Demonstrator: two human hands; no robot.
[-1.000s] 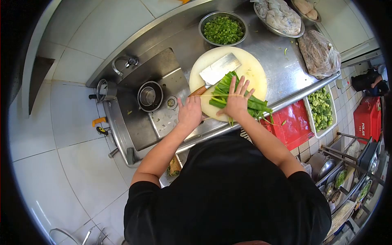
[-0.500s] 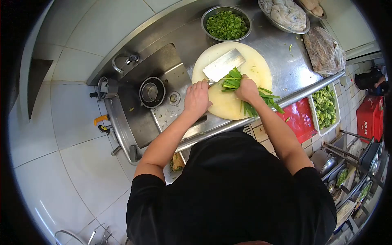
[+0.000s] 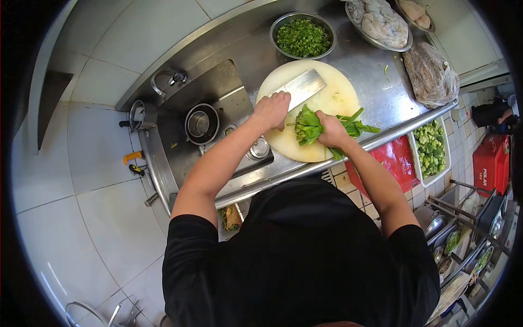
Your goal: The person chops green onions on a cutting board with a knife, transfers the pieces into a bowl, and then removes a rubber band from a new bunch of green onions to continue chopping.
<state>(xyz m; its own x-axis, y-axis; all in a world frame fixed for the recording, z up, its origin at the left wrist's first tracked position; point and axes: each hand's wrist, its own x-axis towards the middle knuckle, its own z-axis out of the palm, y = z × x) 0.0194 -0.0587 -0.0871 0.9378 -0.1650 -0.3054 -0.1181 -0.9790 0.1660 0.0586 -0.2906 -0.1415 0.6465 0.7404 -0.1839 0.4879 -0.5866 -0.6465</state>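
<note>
My left hand (image 3: 272,110) is closed around the handle end of a cleaver (image 3: 303,87), at the left side of a round white chopping board (image 3: 339,90). The blade lies nearly flat above the board, pointing up and right; its handle is hidden by my fingers. In my right hand (image 3: 332,131) is a bunch of leafy greens (image 3: 308,126), gripped around the middle over the lower right of the board. The cut-looking leaf ends face the cleaver, and long leaves trail out to the right past the board's edge.
Chopped greens fill a metal bowl (image 3: 303,38) behind the board. Left is a sink (image 3: 180,158) with nested pots (image 3: 201,124). At right sit a bagged bundle (image 3: 431,73) and a bowl with plastic bags (image 3: 384,24). Below the counter edge are a red crate (image 3: 389,166) and a broccoli tray (image 3: 430,150).
My left hand has moved up and right, with the cleaver turning slightly. The bunch in my right hand has been turned, its leaf ends now gathered toward the left.
</note>
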